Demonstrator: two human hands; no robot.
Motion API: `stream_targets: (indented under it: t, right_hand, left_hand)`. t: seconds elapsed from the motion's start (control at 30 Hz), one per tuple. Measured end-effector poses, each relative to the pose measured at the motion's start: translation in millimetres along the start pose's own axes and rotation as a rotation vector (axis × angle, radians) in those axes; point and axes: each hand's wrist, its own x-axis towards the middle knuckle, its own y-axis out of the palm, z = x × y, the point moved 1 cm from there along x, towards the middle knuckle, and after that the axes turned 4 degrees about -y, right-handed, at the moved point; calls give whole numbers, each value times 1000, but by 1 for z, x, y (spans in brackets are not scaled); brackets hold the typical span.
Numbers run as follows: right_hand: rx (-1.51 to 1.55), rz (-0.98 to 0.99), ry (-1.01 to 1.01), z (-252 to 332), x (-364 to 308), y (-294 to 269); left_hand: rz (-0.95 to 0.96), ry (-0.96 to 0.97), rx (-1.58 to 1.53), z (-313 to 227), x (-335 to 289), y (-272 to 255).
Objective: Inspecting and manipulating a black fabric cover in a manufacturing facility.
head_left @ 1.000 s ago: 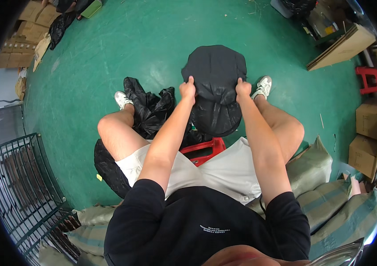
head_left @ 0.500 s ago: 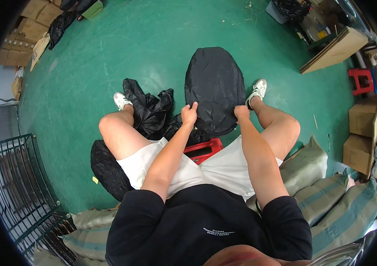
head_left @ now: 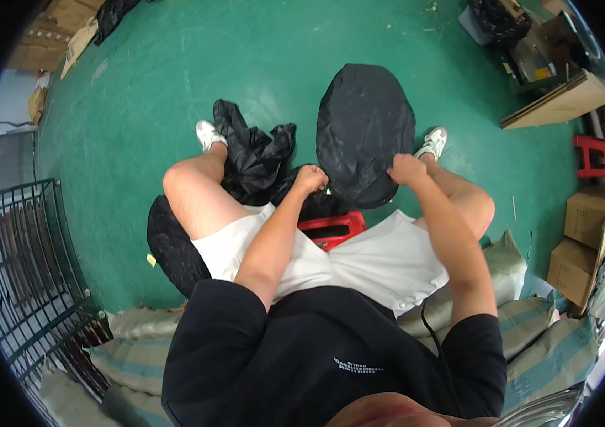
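A flat, wrinkled black oval fabric cover (head_left: 365,128) extends away from me between my feet. My right hand (head_left: 407,169) pinches its right edge. At the near left edge is my left hand (head_left: 311,179), its fingers pressed together. A tiny green and white bit shows at those fingertips, too small to name. Crumpled black fabric (head_left: 251,153) lies on the floor beside my left foot, and more of it bunches under my left hand. Another black bundle (head_left: 174,245) rests outside my left thigh.
Between my thighs shows a red plastic stool (head_left: 331,229). Stuffed woven sacks (head_left: 131,363) lie behind me on both sides. At left stands a dark metal rack (head_left: 25,249). Cardboard boxes (head_left: 587,217), another red stool (head_left: 592,156) and a cardboard sheet (head_left: 558,102) line the right.
My left hand has let go of the cover's left side and moved slightly nearer its lower edge. My right hand has shifted up along the right edge. The view has turned a little.
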Motion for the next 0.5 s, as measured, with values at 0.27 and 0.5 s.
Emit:
stream_targets:
  t: [0.27,0.5]
  right_hand:
    - [670,166,-250,4,-37,-74]
    - [596,-7,-267,10,-23,-82]
  left_hand:
    - [-8,-289,915,56,14,-2]
    - [285,-157,1280,77,27,45]
